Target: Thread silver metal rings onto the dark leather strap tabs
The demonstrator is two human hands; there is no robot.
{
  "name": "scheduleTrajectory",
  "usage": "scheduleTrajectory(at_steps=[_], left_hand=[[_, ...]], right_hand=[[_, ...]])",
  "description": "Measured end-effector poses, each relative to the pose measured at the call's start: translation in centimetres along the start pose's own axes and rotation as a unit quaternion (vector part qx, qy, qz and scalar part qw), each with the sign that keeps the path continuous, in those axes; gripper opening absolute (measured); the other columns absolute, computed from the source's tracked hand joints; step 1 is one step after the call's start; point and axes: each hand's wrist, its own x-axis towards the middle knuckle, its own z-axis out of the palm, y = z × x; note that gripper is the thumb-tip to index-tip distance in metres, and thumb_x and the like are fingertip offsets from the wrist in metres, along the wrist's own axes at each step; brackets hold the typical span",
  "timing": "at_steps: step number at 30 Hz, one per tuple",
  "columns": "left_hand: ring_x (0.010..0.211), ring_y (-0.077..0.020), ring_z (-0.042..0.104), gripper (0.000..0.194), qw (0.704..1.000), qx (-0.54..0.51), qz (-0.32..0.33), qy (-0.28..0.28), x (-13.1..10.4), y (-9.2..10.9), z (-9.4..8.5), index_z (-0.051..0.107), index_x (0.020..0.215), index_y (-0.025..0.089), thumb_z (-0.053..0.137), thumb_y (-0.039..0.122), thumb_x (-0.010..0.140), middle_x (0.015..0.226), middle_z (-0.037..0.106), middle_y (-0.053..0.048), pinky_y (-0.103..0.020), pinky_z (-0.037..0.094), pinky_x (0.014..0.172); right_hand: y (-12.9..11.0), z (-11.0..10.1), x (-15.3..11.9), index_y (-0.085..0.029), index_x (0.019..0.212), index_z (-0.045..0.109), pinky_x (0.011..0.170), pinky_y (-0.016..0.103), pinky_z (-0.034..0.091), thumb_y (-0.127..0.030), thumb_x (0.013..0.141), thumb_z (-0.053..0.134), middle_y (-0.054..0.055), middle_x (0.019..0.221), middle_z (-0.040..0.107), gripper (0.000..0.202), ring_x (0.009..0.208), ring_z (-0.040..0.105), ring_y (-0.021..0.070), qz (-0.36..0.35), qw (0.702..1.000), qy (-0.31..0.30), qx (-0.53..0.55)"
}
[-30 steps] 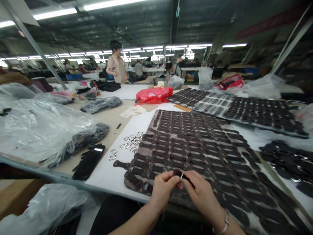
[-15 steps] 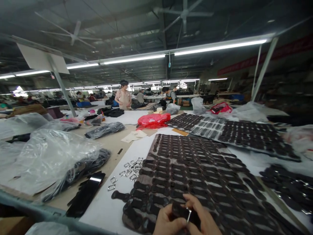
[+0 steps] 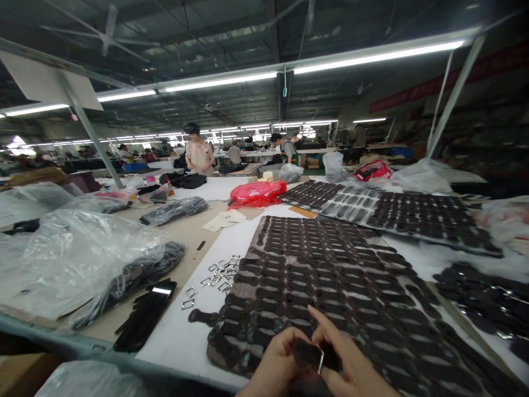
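My left hand (image 3: 281,361) is closed on a dark strap piece (image 3: 305,353) with a rounded end. A rectangular metal buckle (image 3: 320,359) sits around that piece. My right hand (image 3: 345,353) grips the buckle and the strap from the other side, its index finger stretched forward. Both hands are held low over a sheet (image 3: 264,248) covered in rows of dark, bone-shaped pieces. One loose dark piece (image 3: 203,316) lies at the sheet's left edge. Several loose metal buckles (image 3: 215,278) are scattered on white paper to the left.
At left lie a black phone (image 3: 155,309) and a clear plastic bag (image 3: 95,248). A red plastic bag (image 3: 258,193) sits beyond the sheet. A second sheet of pieces (image 3: 384,212) is behind right, with a pile of buckled dark pieces (image 3: 475,298) at right. Co-workers stand further back.
The camera view has tilted slightly downward. My hands keep hold of the strap piece and buckle, and my right index finger has straightened forward, away from the strap.
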Motion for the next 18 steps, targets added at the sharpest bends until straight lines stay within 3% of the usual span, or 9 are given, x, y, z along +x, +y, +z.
scheduleTrajectory(at_steps=[4,8,12,18], left_hand=[[0.051,-0.0092,0.054,0.037,1.0,0.001,-0.006,0.004,-0.3,0.3,0.2,0.054,0.078,0.014,0.081,0.018,0.053,0.067,0.06,0.0,-0.022,0.045,0.048],[0.062,-0.0096,0.055,0.027,1.0,-0.005,-0.01,0.011,-0.9,1.3,0.7,0.058,0.084,0.013,0.075,0.016,0.062,0.076,0.058,-0.001,-0.022,0.049,0.055],[0.064,-0.0104,0.056,0.026,1.0,0.003,-0.004,0.026,-1.3,2.0,1.0,0.06,0.089,0.013,0.07,0.014,0.065,0.076,0.059,-0.002,-0.025,0.05,0.061],[0.059,-0.0105,0.058,0.026,0.997,-0.006,0.025,0.079,-0.9,1.5,1.1,0.053,0.08,0.017,0.072,0.019,0.062,0.073,0.06,0.002,-0.024,0.048,0.061]], right_hand=[[-0.3,0.0,0.1,-0.021,0.143,0.018,0.089,0.034,0.041,-0.005,0.07,0.042,0.003,0.095,0.056,0.078,0.09,0.055,0.017,-0.018,1.0,-0.007,-0.011],[0.0,0.3,0.3,-0.022,0.144,0.017,0.088,0.034,0.042,-0.006,0.072,0.045,0.002,0.097,0.056,0.079,0.09,0.055,0.0166,-0.022,0.999,0.025,-0.014],[0.2,0.4,0.6,-0.022,0.146,0.011,0.083,0.033,0.046,-0.009,0.072,0.051,0.004,0.102,0.056,0.085,0.088,0.057,0.0168,0.015,0.998,0.062,0.013],[0.9,0.3,0.7,-0.024,0.145,0.018,0.077,0.032,0.053,-0.012,0.076,0.053,0.008,0.113,0.055,0.079,0.091,0.06,0.0179,0.071,0.995,0.042,0.053]])
